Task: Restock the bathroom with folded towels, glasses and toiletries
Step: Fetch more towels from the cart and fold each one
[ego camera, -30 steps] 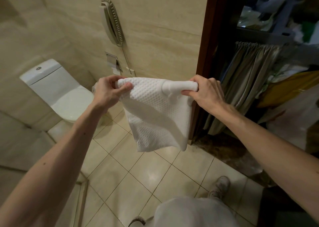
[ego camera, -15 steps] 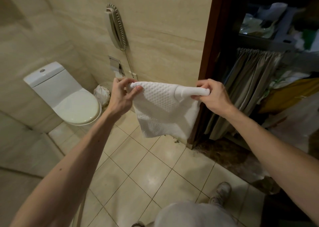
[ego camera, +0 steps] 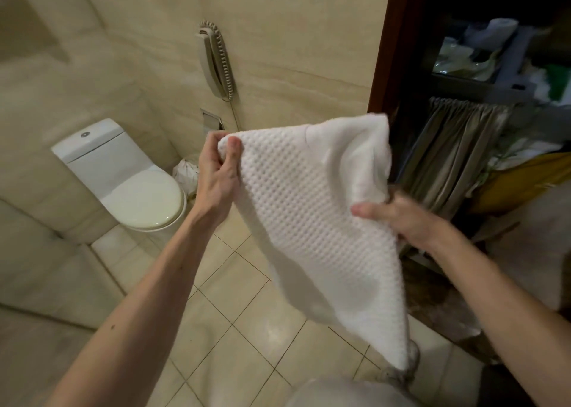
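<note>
One white waffle-weave towel (ego camera: 309, 221) hangs in mid-air over the tiled floor (ego camera: 247, 329), its top corner pinched by the left hand (ego camera: 216, 171), its right edge gripped by the blurred right hand (ego camera: 398, 218), thumb in front, with a toilet (ego camera: 136, 190) beyond on the left.

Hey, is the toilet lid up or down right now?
Down. The toilet lid lies flat over the bowl, in front of the cistern, and none of the bowl's inside shows.
</note>
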### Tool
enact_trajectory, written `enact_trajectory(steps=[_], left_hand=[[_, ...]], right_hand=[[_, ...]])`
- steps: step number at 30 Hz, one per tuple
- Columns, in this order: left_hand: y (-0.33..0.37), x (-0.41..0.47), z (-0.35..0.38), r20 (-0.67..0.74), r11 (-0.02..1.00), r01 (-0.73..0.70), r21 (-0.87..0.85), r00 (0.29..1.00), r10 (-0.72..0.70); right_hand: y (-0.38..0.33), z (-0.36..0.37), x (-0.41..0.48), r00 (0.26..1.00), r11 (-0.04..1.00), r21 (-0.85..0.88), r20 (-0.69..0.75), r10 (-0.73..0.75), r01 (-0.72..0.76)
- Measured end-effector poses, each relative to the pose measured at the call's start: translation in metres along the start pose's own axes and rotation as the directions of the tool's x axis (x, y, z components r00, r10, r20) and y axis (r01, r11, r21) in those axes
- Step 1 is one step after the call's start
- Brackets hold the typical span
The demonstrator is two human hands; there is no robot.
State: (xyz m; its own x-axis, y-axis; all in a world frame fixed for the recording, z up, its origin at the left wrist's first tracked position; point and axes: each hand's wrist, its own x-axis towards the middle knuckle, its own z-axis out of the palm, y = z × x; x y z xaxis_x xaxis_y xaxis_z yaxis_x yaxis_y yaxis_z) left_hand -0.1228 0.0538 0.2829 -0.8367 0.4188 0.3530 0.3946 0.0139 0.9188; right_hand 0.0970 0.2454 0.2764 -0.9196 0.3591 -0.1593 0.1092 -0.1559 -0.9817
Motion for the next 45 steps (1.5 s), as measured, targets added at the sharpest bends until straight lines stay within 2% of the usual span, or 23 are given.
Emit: enact_trajectory(steps=[1,3,8,9,11,13,15,16,17,18,19,21,24,25,27,29,32,33,35,38,40,43,45], left_hand=[[-0.002,0.001,-0.001,0.001,1.0,0.0,0.019,1.0,0.0],[-0.01,0.002,-0.006,0.038,0.996,0.012,0.092,0.999,-0.015],[-0.027,-0.002,-0.01,0.076,0.963,0.093,0.253,0.99,-0.115],[-0.031,-0.003,-0.009,0.087,0.958,0.151,0.246,0.98,-0.177],[-0.041,-0.001,-0.009,0.101,0.917,0.377,0.134,0.915,-0.391],[-0.047,0.001,-0.016,0.208,0.778,0.628,0.001,0.761,-0.614],[-0.051,-0.003,-0.023,0.442,0.586,0.787,-0.192,0.603,-0.664],[-0.055,-0.006,-0.026,0.529,0.461,0.819,-0.341,0.573,-0.626],[-0.063,-0.011,-0.027,0.599,0.319,0.815,-0.484,0.574,-0.559],[-0.07,-0.016,-0.027,0.655,0.197,0.79,-0.581,0.597,-0.463],[-0.075,-0.023,-0.026,0.677,0.13,0.76,-0.637,0.632,-0.377],[-0.082,-0.037,-0.018,0.69,0.175,0.738,-0.652,0.673,-0.267],[-0.095,-0.065,-0.004,0.764,0.21,0.765,-0.609,0.637,-0.105],[-0.098,-0.073,-0.001,0.77,0.23,0.772,-0.593,0.627,-0.118],[-0.1,-0.085,0.002,0.742,0.296,0.778,-0.554,0.623,-0.248],[-0.105,-0.092,0.005,0.735,0.29,0.797,-0.529,0.602,-0.313],[-0.113,-0.098,0.007,0.789,0.295,0.845,-0.446,0.527,-0.317],[-0.115,-0.102,0.008,0.818,0.321,0.855,-0.407,0.497,-0.289],[-0.117,-0.112,0.013,0.865,0.429,0.853,-0.297,0.431,-0.259],[-0.116,-0.121,0.019,0.863,0.511,0.847,-0.145,0.361,-0.354],[-0.112,-0.119,0.017,0.835,0.518,0.844,-0.14,0.382,-0.396],[-0.098,-0.108,0.001,0.777,0.429,0.877,-0.217,0.421,-0.467],[-0.091,-0.098,-0.012,0.784,0.416,0.875,-0.247,0.433,-0.445]], right_hand=[[0.013,0.001,-0.003,0.996,0.996,0.029,0.034,0.086,-0.087],[0.029,0.001,-0.007,0.982,0.979,0.104,0.098,0.164,-0.174],[0.04,0.007,-0.011,0.978,0.892,0.407,0.154,0.143,-0.195],[0.04,0.009,-0.011,0.978,0.878,0.437,0.15,0.142,-0.195],[0.035,0.015,-0.015,0.979,0.865,0.461,0.126,0.159,-0.2],[0.033,0.018,-0.017,0.977,0.846,0.49,0.139,0.162,-0.21],[0.029,0.022,-0.02,0.976,0.835,0.508,0.158,0.148,-0.209],[0.029,0.022,-0.02,0.974,0.828,0.521,0.182,0.132,-0.209],[0.029,0.021,-0.02,0.972,0.815,0.541,0.209,0.108,-0.207],[0.029,0.021,-0.019,0.969,0.8,0.564,0.231,0.085,-0.205],[0.028,0.021,-0.019,0.969,0.783,0.59,0.237,0.066,-0.198],[0.031,0.02,-0.018,0.977,0.761,0.628,0.21,0.032,-0.16],[0.033,0.023,-0.016,0.978,0.728,0.665,0.204,0.038,-0.167],[0.035,0.024,-0.015,0.978,0.721,0.671,0.205,0.046,-0.175],[0.035,0.025,-0.016,0.976,0.709,0.681,0.214,0.051,-0.186],[0.036,0.025,-0.018,0.973,0.701,0.689,0.227,0.032,-0.183],[0.038,0.022,-0.017,0.964,0.682,0.69,0.252,0.086,-0.242],[0.042,0.02,-0.015,0.958,0.672,0.697,0.28,0.065,-0.249],[0.046,0.017,-0.015,0.97,0.672,0.71,0.239,0.052,-0.211],[0.045,0.014,-0.017,0.98,0.7,0.689,0.183,0.084,-0.188],[0.041,0.01,-0.019,0.99,0.704,0.697,0.077,0.121,-0.14],[0.042,0.002,-0.02,0.987,0.734,0.669,-0.007,0.163,-0.117],[0.045,-0.001,-0.022,0.98,0.75,0.652,-0.056,0.193,-0.111]])
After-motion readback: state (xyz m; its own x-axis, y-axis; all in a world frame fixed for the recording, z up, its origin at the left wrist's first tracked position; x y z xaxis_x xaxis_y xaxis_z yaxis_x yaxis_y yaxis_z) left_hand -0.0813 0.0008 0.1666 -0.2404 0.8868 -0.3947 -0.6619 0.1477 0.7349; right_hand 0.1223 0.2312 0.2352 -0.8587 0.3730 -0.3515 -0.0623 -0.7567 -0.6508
